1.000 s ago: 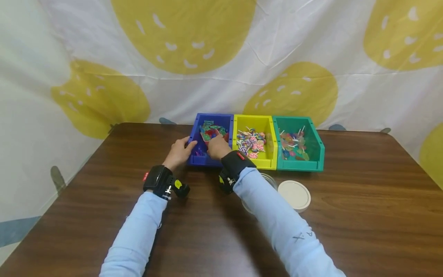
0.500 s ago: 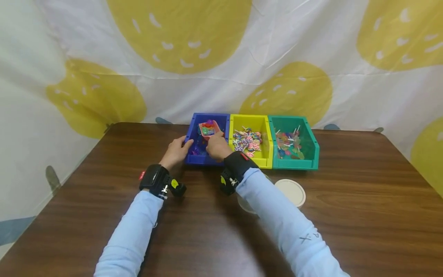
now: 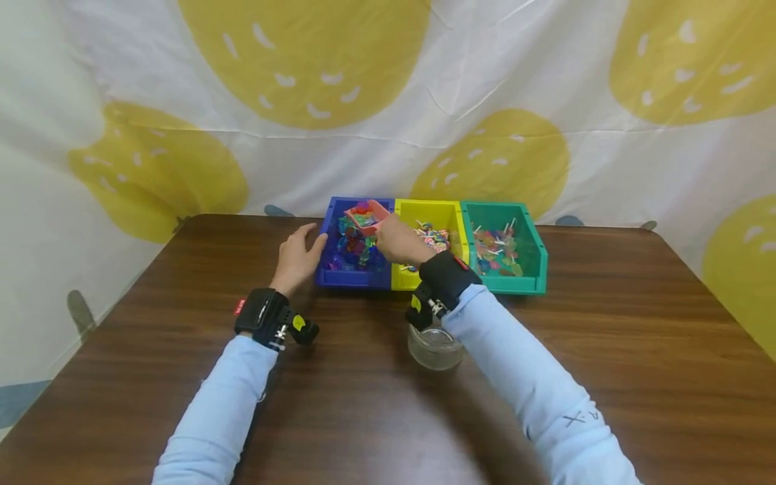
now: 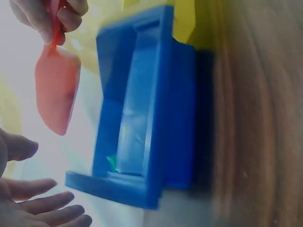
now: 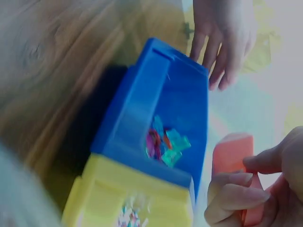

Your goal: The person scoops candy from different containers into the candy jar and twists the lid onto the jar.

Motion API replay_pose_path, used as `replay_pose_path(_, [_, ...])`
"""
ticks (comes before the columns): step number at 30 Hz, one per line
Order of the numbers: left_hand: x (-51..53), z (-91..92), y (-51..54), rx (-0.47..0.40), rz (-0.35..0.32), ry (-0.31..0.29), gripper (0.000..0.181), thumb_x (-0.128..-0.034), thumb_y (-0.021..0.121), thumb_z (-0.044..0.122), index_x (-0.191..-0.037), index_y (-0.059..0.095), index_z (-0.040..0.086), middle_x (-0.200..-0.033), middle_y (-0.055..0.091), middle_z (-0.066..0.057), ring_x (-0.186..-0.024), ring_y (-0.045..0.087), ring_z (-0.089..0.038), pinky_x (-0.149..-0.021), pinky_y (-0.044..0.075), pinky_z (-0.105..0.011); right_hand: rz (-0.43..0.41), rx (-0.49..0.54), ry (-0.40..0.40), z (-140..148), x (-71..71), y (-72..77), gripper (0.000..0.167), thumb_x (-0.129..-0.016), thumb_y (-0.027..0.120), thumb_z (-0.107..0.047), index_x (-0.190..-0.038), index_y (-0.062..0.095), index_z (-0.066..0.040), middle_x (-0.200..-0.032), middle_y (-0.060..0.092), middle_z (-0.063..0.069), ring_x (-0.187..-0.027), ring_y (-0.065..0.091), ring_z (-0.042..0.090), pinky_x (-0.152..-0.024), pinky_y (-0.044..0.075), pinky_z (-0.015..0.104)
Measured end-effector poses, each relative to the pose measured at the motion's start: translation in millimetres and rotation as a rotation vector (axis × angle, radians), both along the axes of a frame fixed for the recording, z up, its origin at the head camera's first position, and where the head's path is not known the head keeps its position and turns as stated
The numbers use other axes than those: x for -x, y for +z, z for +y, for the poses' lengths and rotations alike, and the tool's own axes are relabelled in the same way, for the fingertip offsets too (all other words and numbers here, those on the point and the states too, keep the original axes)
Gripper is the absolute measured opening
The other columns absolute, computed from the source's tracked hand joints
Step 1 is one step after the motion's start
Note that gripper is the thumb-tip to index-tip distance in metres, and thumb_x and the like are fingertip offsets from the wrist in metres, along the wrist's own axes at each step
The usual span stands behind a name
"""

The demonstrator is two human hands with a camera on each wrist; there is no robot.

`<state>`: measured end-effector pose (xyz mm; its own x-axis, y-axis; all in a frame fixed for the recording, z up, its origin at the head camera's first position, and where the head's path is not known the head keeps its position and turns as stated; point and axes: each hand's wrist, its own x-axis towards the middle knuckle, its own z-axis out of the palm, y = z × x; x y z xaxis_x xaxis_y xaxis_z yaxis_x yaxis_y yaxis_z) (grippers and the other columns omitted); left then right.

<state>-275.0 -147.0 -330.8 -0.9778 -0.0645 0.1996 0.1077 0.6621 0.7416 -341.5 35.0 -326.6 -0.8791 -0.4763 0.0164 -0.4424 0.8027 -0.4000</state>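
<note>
My right hand (image 3: 403, 241) grips the handle of a coral-pink scoop (image 3: 377, 210), raised above the blue bin (image 3: 354, 279) with small bright pieces in it. In the left wrist view the scoop (image 4: 57, 92) shows its smooth underside. Clear coloured gem-like pieces (image 5: 171, 146) lie in the blue bin. Beside that bin's left wall is my left hand (image 3: 297, 259), its fingers extended and holding nothing. The left wrist view shows the hand (image 4: 35, 203) a little apart from the bin.
A yellow bin (image 3: 463, 236) with swirl-patterned lollipops and a green bin (image 3: 515, 285) with coloured lollipops adjoin the blue one. Under my right wrist stands a glass jar (image 3: 435, 351). A patterned curtain (image 3: 339, 162) hangs behind the wooden table (image 3: 339, 404).
The scoop has come up out of the blue bin's pieces, loaded, and my right hand has shifted rightward. My left hand has come off the bin's wall. My right forearm now hides the white lid.
</note>
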Motion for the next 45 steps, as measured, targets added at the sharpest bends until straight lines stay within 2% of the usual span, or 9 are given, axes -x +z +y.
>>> replay_pose_path(1, [-1.1, 1.4, 2.2, -0.004, 0.027, -0.003, 0.044, -0.0929, 0.045, 0.021, -0.128, 0.041, -0.005, -0.129, 0.044, -0.024, -0.121, 0.038, -0.036, -0.101, 0.030, -0.044, -0.004, 0.044, 0.006, 5.1, -5.2, 5.1, 0.035, -0.094, 0.041, -0.020, -0.122, 0.046, -0.001, -0.079, 0.052, 0.012, -0.050, 0.043, 0.012, -0.047, 0.040, 0.019])
replay_pose_path(2, [-1.7, 3.1, 3.9, -0.009, 0.051, -0.007, 0.042, -0.0922, 0.046, 0.019, -0.127, 0.043, -0.005, -0.127, 0.045, -0.024, -0.119, 0.040, -0.036, -0.100, 0.031, -0.044, -0.048, -0.019, -0.048, 6.8, -23.3, 25.3, 0.028, -0.093, 0.040, -0.012, -0.112, 0.048, 0.006, -0.071, 0.048, 0.010, -0.049, 0.041, 0.014, -0.046, 0.039, 0.021])
replay_pose_path(4, [-4.1, 6.6, 7.7, -0.008, 0.084, -0.033, 0.040, -0.0910, 0.048, 0.017, -0.125, 0.045, -0.005, -0.125, 0.048, -0.024, -0.117, 0.043, -0.037, -0.098, 0.033, -0.046, -0.164, 0.148, -0.121, 15.0, -54.0, 55.2, 0.033, -0.095, 0.038, -0.016, -0.122, 0.042, 0.003, -0.070, 0.044, 0.008, -0.048, 0.038, 0.015, -0.045, 0.037, 0.021])
replay_pose_path(7, [-7.7, 12.3, 11.3, -0.003, 0.119, -0.077, 0.039, -0.0897, 0.051, 0.016, -0.123, 0.047, -0.004, -0.124, 0.049, -0.024, -0.115, 0.044, -0.037, -0.096, 0.035, -0.047, -0.163, 0.239, -0.095, 29.7, -62.4, 61.1, 0.031, -0.095, 0.040, -0.021, -0.112, 0.050, 0.004, -0.064, 0.041, 0.005, -0.046, 0.035, 0.012, -0.043, 0.032, 0.020])
replay_pose_path(14, [-15.1, 27.6, 17.1, -0.003, 0.145, -0.197, 0.038, -0.0887, 0.053, 0.016, -0.122, 0.048, -0.002, -0.119, 0.052, -0.022, -0.100, 0.053, -0.033, -0.087, 0.043, -0.045, -0.129, 0.255, -0.149, 56.8, -68.8, 57.4, 0.032, -0.093, 0.046, -0.025, -0.102, 0.052, 0.005, -0.070, 0.046, 0.006, -0.051, 0.039, 0.012, -0.046, 0.032, 0.021])
replay_pose_path(23, [-31.1, 47.5, 26.2, -0.020, -0.014, -0.416, 0.051, -0.0893, 0.054, 0.027, -0.130, 0.039, 0.001, -0.132, 0.043, -0.019, -0.120, 0.041, -0.033, -0.097, 0.036, -0.045, -0.087, 0.280, -0.076, 90.5, -86.8, 52.6, 0.025, -0.093, 0.048, -0.021, -0.092, 0.052, 0.004, -0.058, 0.039, 0.001, -0.048, 0.035, 0.012, -0.047, 0.028, 0.022])
replay_pose_path(34, [-37.1, 57.4, 13.3, -0.100, -0.173, -0.637, 0.070, -0.0792, 0.065, 0.036, -0.135, 0.032, 0.009, -0.138, 0.037, -0.009, -0.127, 0.034, -0.023, -0.097, 0.037, -0.042, -0.057, 0.309, -0.045, 130.6, -108.9, 30.4, 0.028, -0.091, 0.051, -0.027, -0.099, 0.053, 0.000, -0.062, 0.036, 0.001, -0.056, 0.035, 0.015, -0.051, 0.027, 0.025])
replay_pose_path(38, [-40.6, 58.8, 9.3, -0.123, -0.194, -0.721, 0.075, -0.0761, 0.069, 0.034, -0.136, 0.030, 0.011, -0.139, 0.035, -0.009, -0.128, 0.032, -0.024, -0.097, 0.036, -0.043, -0.063, 0.318, -0.059, 141.0, -119.4, 28.4, 0.031, -0.089, 0.052, -0.030, -0.101, 0.055, -0.001, -0.065, 0.038, 0.002, -0.060, 0.038, 0.017, -0.052, 0.029, 0.025])
replay_pose_path(45, [-45.0, 62.0, 2.0, -0.118, -0.271, -0.800, 0.073, -0.0764, 0.070, 0.024, -0.136, 0.031, 0.009, -0.139, 0.036, -0.010, -0.128, 0.033, -0.024, -0.098, 0.037, -0.040, -0.068, 0.355, -0.024, 157.1, -132.0, 26.7, 0.026, -0.087, 0.057, -0.026, -0.095, 0.061, -0.002, -0.072, 0.053, 0.004, -0.068, 0.045, 0.016, -0.056, 0.038, 0.023])
